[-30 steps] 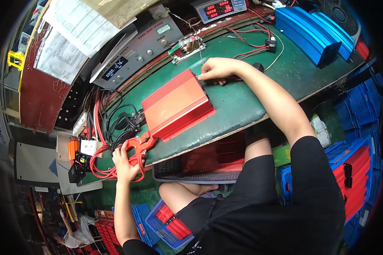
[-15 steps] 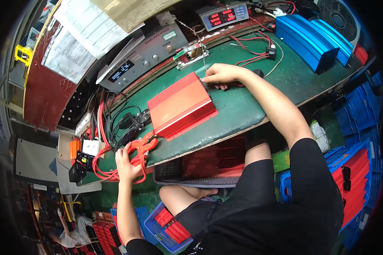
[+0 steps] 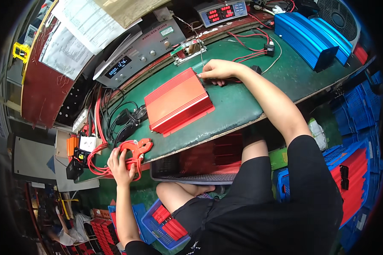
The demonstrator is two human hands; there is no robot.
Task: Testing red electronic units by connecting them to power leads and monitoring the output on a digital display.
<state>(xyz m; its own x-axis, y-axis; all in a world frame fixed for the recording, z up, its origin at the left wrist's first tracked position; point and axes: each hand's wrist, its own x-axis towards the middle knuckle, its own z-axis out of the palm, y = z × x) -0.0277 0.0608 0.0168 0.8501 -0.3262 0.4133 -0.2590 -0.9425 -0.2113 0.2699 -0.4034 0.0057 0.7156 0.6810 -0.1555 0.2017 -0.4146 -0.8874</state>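
A red finned metal box [image 3: 177, 100] lies on the green bench top, its long side slanting toward me. Below its near left corner, my left hand [image 3: 122, 165] is closed round the handles of a red battery clamp [image 3: 136, 148], whose jaws stand apart from the box. Red cables [image 3: 98, 160] run from the clamp and loop beside my wrist. At the box's far right end my right hand [image 3: 218, 71] is closed, thumb and forefinger pinched against the end face. What those fingertips hold or press is hidden.
Behind the box stand a grey power supply [image 3: 141, 53] and a meter with red digits [image 3: 222, 14]. Black cables [image 3: 130, 119] lie left of the box. Blue finned boxes [image 3: 306, 40] fill the back right. A dark crate [image 3: 195, 176] sits under the bench edge.
My left hand has drawn the red clamp left, away from the box's near corner, where its jaws were. My right hand stays at the far end. The whole view has shifted slightly.
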